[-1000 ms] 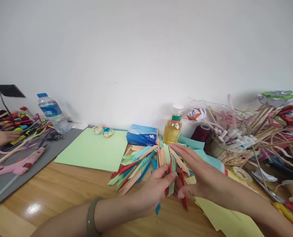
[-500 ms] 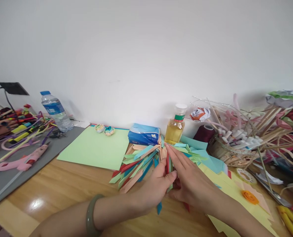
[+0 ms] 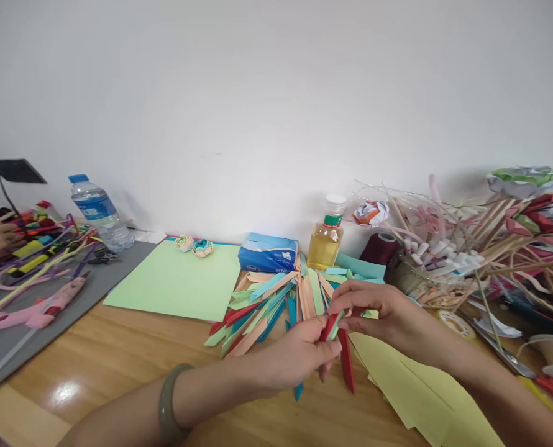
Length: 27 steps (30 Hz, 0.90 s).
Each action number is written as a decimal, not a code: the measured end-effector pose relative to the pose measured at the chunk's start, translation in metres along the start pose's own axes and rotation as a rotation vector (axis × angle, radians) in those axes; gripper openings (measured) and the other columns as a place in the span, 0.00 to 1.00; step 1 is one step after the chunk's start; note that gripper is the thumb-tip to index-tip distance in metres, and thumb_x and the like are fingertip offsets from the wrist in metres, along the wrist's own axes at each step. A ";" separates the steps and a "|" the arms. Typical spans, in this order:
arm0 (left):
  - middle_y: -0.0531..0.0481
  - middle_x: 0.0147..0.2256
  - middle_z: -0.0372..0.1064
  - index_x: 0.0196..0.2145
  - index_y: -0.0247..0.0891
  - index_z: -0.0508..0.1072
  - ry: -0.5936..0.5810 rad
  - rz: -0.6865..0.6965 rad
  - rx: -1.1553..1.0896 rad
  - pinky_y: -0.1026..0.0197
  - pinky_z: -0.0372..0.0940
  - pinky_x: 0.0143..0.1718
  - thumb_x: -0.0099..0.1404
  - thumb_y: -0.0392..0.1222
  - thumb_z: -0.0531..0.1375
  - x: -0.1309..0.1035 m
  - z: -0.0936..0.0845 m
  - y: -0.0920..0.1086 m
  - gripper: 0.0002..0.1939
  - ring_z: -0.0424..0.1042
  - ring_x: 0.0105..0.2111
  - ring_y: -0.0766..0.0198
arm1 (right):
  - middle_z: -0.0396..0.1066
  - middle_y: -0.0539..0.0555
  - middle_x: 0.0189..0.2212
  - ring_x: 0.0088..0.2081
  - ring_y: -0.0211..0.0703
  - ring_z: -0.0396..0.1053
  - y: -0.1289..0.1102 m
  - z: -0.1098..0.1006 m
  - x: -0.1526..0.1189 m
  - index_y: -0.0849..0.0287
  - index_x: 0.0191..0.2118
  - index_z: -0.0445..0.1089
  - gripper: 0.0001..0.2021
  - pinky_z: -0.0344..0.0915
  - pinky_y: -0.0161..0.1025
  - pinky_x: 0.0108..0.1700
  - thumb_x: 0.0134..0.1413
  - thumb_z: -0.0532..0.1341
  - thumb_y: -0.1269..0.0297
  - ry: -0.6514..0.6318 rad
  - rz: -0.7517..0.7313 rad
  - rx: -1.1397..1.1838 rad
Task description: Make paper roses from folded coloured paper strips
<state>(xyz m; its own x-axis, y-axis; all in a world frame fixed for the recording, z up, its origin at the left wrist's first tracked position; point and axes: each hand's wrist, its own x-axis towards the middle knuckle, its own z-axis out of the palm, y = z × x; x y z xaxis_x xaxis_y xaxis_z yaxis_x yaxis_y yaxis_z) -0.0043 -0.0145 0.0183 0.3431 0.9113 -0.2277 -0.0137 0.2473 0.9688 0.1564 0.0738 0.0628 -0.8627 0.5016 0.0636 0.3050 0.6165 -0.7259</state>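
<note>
In front of the blue pack (image 3: pixel 267 256), my left hand (image 3: pixel 299 356) has its grip closed on red-green paper (image 3: pixel 329 328), likely steadying it for my right hand (image 3: pixel 386 311), curled at its end, pinching or not I cannot tell, with strips (image 3: pixel 263 309) nearer the pack, presumably for easy reach.

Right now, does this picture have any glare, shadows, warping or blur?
In the head view, white glare on the wooden tabletop, near left; a soft shadow on the wall beside the water bottle, whose lean may be lens distortion; there too, folded paper strips in the left hand seem slightly soft.
</note>
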 end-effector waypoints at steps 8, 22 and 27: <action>0.60 0.20 0.50 0.24 0.39 0.57 -0.364 -0.185 -0.001 0.67 0.50 0.22 0.54 0.46 0.60 -0.002 -0.017 0.014 0.14 0.51 0.18 0.74 | 0.71 0.52 0.29 0.30 0.37 0.68 -0.008 0.001 -0.006 0.61 0.34 0.72 0.06 0.62 0.32 0.31 0.50 0.59 0.70 -0.196 0.064 0.004; 0.45 0.20 0.68 0.17 0.36 0.67 0.137 -0.106 1.643 0.62 0.53 0.25 0.52 0.30 0.51 -0.023 -0.092 0.048 0.10 0.68 0.24 0.57 | 0.74 0.50 0.30 0.31 0.38 0.68 -0.015 0.032 -0.010 0.57 0.33 0.74 0.14 0.56 0.32 0.30 0.41 0.56 0.77 -0.467 0.049 -0.274; 0.41 0.22 0.70 0.17 0.36 0.64 0.114 -0.130 1.746 0.60 0.53 0.24 0.51 0.26 0.50 -0.015 -0.088 0.033 0.11 0.70 0.24 0.54 | 0.73 0.51 0.33 0.33 0.42 0.69 -0.016 0.040 -0.012 0.57 0.32 0.72 0.14 0.54 0.34 0.29 0.39 0.54 0.77 -0.467 0.056 -0.429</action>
<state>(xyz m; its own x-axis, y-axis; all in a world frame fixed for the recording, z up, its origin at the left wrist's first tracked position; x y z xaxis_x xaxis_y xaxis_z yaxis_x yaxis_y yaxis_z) -0.0925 0.0091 0.0452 0.1971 0.9516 -0.2360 0.9673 -0.2280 -0.1115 0.1460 0.0336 0.0458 -0.8963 0.2820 -0.3422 0.4053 0.8342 -0.3740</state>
